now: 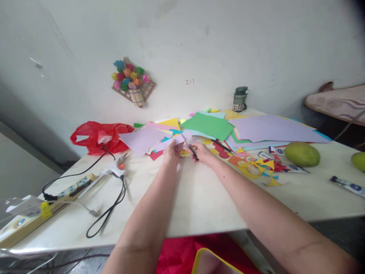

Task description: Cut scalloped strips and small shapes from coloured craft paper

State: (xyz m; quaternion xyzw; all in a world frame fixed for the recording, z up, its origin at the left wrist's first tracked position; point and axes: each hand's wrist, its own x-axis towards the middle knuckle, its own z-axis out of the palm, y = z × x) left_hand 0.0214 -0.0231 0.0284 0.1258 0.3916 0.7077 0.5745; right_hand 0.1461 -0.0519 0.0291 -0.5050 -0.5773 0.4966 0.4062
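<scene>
Between the fingers of my left hand (172, 152) is a strip of light purple paper (169, 143), held above the table. My right hand (202, 153) is closed around the dark handles of a pair of scissors (192, 152). Its blades point up and left, at the right end of the strip. Behind my hands lie a larger purple sheet (142, 139) and a green sheet (209, 125). Red and yellow cut paper pieces (221, 150) are close to the right hand, with a dark pen (224, 146) over them.
At left are a red plastic bag (94, 135), a glue gun (117, 167) with its cord and a power strip (71, 190). Paper scraps (253, 167), a green mango-like fruit (302, 154) and a glue tube (348, 185) lie right. A dark green bottle (240, 99) stands by the wall.
</scene>
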